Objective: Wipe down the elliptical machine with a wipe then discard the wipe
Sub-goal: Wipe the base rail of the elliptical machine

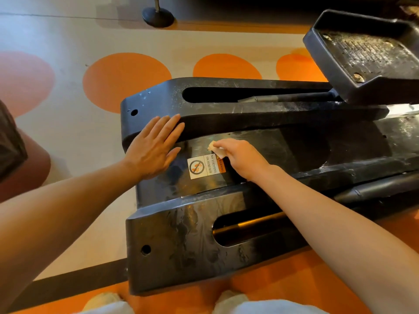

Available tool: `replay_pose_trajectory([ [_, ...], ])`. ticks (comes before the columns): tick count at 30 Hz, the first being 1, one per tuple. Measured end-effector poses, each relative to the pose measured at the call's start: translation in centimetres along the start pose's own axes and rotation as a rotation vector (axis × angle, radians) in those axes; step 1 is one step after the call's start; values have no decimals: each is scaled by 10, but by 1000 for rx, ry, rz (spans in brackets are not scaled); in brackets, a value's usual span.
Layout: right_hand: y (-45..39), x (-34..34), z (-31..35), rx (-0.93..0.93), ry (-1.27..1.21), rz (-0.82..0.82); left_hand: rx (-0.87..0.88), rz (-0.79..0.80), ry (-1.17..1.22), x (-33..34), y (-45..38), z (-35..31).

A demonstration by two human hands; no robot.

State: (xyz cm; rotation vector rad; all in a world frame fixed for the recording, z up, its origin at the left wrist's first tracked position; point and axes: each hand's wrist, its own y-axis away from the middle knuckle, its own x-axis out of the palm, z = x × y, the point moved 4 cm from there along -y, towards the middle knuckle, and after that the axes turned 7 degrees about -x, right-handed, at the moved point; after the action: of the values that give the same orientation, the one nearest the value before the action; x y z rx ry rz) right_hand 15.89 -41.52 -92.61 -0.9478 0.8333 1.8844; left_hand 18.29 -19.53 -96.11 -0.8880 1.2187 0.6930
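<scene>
Wiping is the step in hand: the right hand (240, 158) pinches a small crumpled wipe (216, 150) against the elliptical machine (283, 146) just beyond its warning sticker (205, 166), while the left hand (154, 146) lies flat and open beside that sticker. Next, I judge, the wipe must sweep past the sticker along the centre cover; the raised foot pedal (367, 57) far beyond the sticker overhangs one rail, and no bin shows.
</scene>
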Motion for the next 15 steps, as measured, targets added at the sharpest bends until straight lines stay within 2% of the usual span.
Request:
replay_pose_trajectory([
  [5,18,-12,14,92,-30,154,-58,164,19,-37,3,-14],
  [8,32,-32,30,120,-49,199,-25,277,0,-64,7,-24],
  [15,72,-99,73,179,-28,285,-10,392,-16,-149,9,-47],
])
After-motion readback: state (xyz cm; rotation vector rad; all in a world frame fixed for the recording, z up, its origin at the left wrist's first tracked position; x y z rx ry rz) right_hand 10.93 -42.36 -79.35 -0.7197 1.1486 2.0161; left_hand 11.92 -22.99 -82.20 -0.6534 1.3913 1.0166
